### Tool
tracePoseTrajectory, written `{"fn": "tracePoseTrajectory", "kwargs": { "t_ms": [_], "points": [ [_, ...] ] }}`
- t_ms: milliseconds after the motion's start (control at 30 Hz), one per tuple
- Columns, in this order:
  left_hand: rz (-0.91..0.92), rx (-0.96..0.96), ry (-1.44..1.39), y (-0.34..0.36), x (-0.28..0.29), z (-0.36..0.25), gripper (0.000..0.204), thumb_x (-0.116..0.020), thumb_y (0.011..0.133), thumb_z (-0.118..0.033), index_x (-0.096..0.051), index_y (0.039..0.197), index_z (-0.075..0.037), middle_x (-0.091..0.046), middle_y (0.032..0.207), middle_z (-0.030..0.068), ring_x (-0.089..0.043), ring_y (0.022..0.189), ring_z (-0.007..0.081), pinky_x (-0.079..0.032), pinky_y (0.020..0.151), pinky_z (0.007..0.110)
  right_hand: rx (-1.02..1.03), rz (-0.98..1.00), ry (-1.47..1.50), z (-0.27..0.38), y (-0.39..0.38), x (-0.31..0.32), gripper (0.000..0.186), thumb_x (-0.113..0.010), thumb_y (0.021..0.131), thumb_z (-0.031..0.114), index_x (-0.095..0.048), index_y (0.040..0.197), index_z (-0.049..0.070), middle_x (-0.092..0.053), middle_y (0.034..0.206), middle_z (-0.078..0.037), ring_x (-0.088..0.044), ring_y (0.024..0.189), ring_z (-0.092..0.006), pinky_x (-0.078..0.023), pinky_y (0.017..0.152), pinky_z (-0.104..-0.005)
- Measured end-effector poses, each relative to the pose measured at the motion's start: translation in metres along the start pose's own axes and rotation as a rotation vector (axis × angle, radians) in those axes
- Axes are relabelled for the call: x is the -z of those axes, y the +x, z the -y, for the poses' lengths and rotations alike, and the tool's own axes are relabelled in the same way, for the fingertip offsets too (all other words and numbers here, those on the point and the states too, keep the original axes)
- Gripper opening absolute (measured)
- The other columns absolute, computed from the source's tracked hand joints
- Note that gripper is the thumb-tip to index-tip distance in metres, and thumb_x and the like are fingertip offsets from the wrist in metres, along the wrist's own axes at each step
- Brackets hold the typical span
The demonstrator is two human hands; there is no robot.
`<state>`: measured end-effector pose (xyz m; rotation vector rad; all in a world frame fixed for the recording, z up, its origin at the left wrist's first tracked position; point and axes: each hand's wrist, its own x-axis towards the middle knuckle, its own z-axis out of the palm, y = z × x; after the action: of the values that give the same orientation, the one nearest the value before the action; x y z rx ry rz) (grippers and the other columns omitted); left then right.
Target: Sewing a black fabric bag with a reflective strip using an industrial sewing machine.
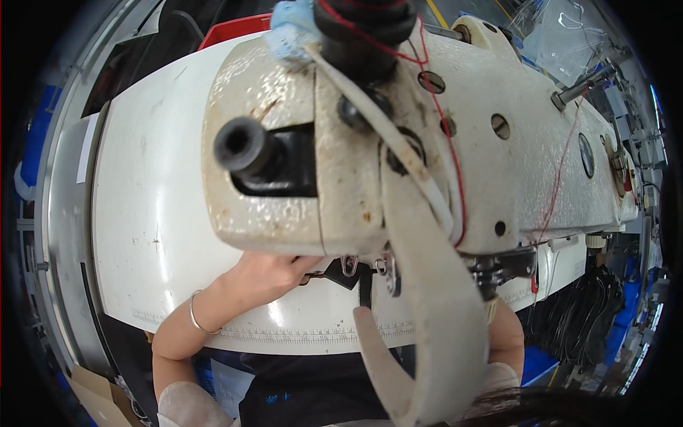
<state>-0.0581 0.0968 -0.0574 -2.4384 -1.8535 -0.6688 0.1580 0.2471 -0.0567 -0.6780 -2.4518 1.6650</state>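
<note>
A cream sewing machine head (277, 220) hides much of the work area below it. My left hand (267, 280), with a bangle on its wrist, rests on the white table at the machine's near left edge. Its fingers are curled, and their tips pass out of sight beneath the head. Right by them lies a dark flat piece (341, 275), and a narrow black ribbed strip (365, 290) runs toward me from it. Of my right arm only the forearm (505, 331) shows; the machine and a pale curved strip (445, 299) cover the hand.
Red thread (455, 164) runs down the machine's side. The white table (153, 206) carries a ruler scale along its near edge. A bundle of black cords (580, 320) hangs at the right. A red bin (235, 30) stands behind, and a cardboard box (103, 398) sits low at the left.
</note>
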Motion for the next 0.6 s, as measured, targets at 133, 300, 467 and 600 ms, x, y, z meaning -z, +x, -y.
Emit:
{"fn": "tracePoseTrajectory", "kwargs": {
  "t_ms": [133, 300, 467, 600],
  "points": [
    [0.024, -0.024, -0.023, -0.001, 0.001, 0.002, 0.037, -0.064, 0.06, -0.005, -0.07, 0.096, -0.002, -0.064, 0.098, 0.0096, -0.062, 0.091, 0.0249, -0.051, 0.079, 0.038, -0.381, 0.163, 0.066, -0.004, 0.018, 0.009, 0.053, -0.068, 0.075, 0.041, -0.061, 0.106, -0.001, -0.061, 0.105, -0.019, -0.059, 0.098, -0.0335, -0.047, 0.082, -0.0427],
    [0.024, -0.056, 0.007, 0.001, 0.004, 0.002, 0.036, -0.064, 0.061, -0.006, -0.069, 0.096, 0.0, -0.064, 0.098, 0.0088, -0.062, 0.091, 0.0244, -0.051, 0.077, 0.039, 0.457, -0.084, -0.596, -0.002, 0.015, -0.032, 0.038, -0.067, 0.07, 0.029, -0.061, 0.095, 0.002, -0.06, 0.096, -0.015, -0.058, 0.091, -0.0307, -0.048, 0.072, -0.0433],
    [0.0, -0.051, -0.028, 0.009, 0.002, 0.014, 0.031, -0.065, 0.061, -0.004, -0.069, 0.092, -0.001, -0.064, 0.092, 0.0106, -0.062, 0.088, 0.0261, -0.05, 0.076, 0.039, 0.606, -0.256, -0.648, -0.007, 0.024, -0.043, 0.019, -0.062, 0.061, 0.009, -0.059, 0.08, 0.004, -0.057, 0.085, -0.011, -0.058, 0.08, -0.0276, -0.049, 0.062, -0.0419],
    [0.019, 0.112, -0.062, 0.005, 0.0, 0.022, 0.018, -0.065, 0.064, -0.002, -0.067, 0.082, -0.003, -0.062, 0.08, 0.0122, -0.061, 0.077, 0.0308, -0.049, 0.069, 0.04, 0.567, -0.265, -0.754, -0.024, 0.035, -0.04, 0.014, -0.061, 0.063, 0.009, -0.06, 0.076, 0.004, -0.058, 0.077, -0.011, -0.059, 0.069, -0.0264, -0.049, 0.059, -0.0382]
  ]
}}
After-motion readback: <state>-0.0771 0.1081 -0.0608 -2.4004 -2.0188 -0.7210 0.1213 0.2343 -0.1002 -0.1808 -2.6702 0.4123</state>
